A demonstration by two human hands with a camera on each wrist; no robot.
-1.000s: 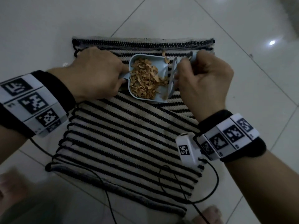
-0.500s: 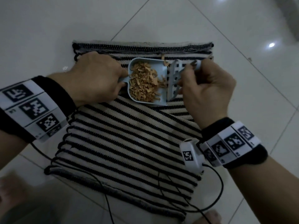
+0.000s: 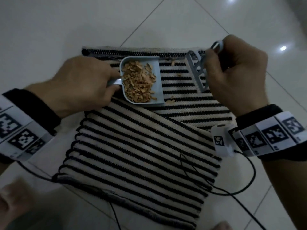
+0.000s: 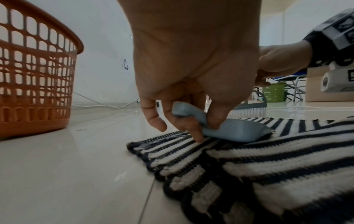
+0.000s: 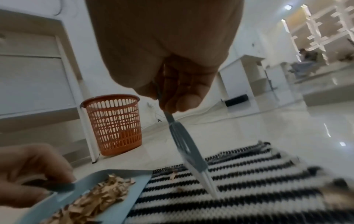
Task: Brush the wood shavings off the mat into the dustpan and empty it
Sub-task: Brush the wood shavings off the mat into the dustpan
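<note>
A black-and-white striped mat [image 3: 132, 146] lies on the floor, its near part folded over. My left hand [image 3: 79, 85] grips the handle of a pale blue dustpan [image 3: 157, 83] that rests on the mat's far end and holds a heap of wood shavings [image 3: 138, 82]. My right hand [image 3: 235, 70] grips a blue-grey brush [image 3: 196, 72] to the right of the pan, bristles down on the mat. A few loose shavings [image 3: 170, 101] lie between pan and brush. The left wrist view shows fingers [image 4: 191, 130] round the handle [image 4: 189, 112]. The right wrist view shows the brush [image 5: 189, 153] beside the pan [image 5: 107, 197].
An orange plastic basket [image 5: 114, 125] stands on the white tiled floor beyond the mat's far left corner, also close in the left wrist view [image 4: 36, 84]. Black cables [image 3: 232, 188] trail over the mat's near right. White furniture stands behind the basket.
My right hand has drawn the brush away from the dustpan's mouth to the right. The dustpan stays on the mat in my left hand, and a few loose shavings now show between them.
</note>
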